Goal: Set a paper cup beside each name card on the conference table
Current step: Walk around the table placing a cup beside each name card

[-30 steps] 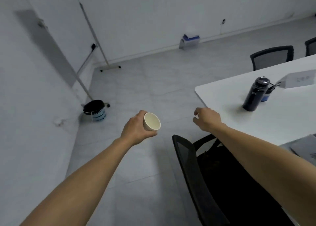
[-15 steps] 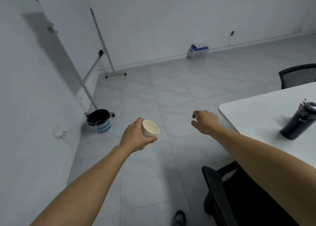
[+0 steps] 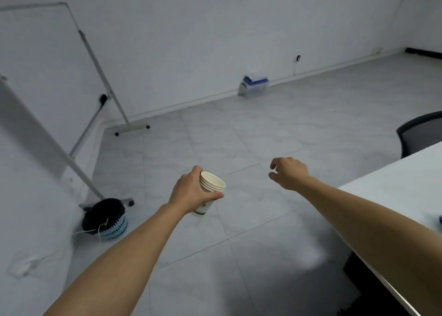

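Apparently mid-task: left hand fingers clamped round a nested cup stack, held over the floor, off the counter corner. Right hand empty, fingers loosely curled. No name cards or placed cups in view, so progress unclear; several cups left. Room: whiteboard, bin, chair.

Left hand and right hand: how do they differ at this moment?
The left hand grips a stack of paper cups; the right hand holds nothing. The left hand's fingers wrap round the stack; the right hand's fingers are loosely curled. The right hand is nearer the table than the left hand. Both are bare and reach over the floor.
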Demonstrator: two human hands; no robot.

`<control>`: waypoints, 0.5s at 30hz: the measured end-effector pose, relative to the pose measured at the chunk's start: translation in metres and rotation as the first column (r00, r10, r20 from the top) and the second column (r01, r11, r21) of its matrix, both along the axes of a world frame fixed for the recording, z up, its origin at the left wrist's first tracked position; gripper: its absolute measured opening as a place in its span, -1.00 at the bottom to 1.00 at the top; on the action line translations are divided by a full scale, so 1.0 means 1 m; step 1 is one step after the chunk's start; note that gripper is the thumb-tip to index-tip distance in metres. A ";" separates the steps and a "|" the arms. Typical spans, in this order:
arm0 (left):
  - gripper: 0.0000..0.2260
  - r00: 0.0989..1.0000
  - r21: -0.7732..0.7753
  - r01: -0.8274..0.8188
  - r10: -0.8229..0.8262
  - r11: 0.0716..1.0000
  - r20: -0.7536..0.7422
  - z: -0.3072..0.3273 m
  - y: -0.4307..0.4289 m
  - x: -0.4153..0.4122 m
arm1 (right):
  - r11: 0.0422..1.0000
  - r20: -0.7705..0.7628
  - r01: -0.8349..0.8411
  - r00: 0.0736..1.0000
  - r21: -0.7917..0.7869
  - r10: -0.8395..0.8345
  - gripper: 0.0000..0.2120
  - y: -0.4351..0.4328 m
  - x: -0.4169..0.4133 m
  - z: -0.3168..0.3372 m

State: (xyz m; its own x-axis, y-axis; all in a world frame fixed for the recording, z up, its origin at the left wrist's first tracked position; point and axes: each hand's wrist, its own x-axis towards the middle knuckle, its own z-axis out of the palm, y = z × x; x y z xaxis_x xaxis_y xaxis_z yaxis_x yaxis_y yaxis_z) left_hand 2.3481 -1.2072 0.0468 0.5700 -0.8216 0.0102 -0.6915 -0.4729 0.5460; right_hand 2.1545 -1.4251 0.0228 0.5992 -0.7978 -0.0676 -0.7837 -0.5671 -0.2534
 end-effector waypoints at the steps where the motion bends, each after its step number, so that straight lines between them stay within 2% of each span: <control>1: -0.34 1.000 -0.004 0.023 -0.023 1.000 -0.011 -0.003 -0.024 0.016 | 1.000 0.004 0.017 1.000 0.004 -0.017 -0.69 -0.018 0.011 -0.002; 11: -0.35 0.960 0.015 0.279 -0.279 0.960 -0.013 -0.011 -0.253 0.145 | 0.956 -0.006 0.291 0.957 0.023 -0.291 -0.68 -0.191 0.086 -0.013; 15: -0.34 0.919 0.029 0.394 -0.395 0.918 -0.003 -0.004 -0.345 0.163 | 0.923 0.000 0.381 0.924 0.042 -0.382 -0.67 -0.240 0.085 -0.009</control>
